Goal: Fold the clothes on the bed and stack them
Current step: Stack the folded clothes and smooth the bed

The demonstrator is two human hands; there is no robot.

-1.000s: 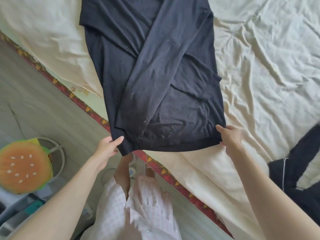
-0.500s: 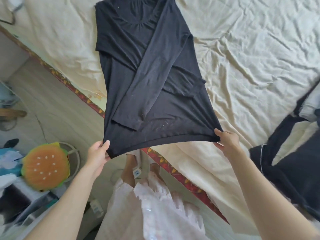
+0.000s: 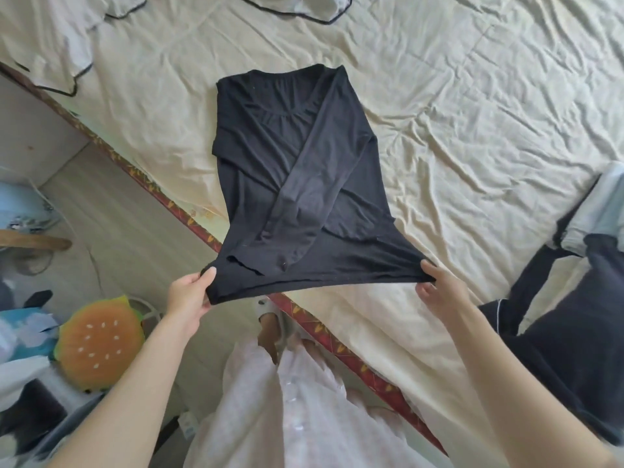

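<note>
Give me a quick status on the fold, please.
Left hand and right hand pinch the hem. Black shirt on bed, sleeves crossed. Nothing blocking.

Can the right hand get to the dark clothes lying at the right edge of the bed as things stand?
Probably not yet: the right hand pinches the black shirt's hem, as does the left hand. Once it lets go, the dark clothes lie close beside that arm with nothing between.

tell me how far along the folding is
Done: the black shirt has both sleeves crossed over its front. In hand: left hand and right hand pinch its hem corners, lifted. Left: finishing this fold, the dark clothes at right; no stack visible.
</note>
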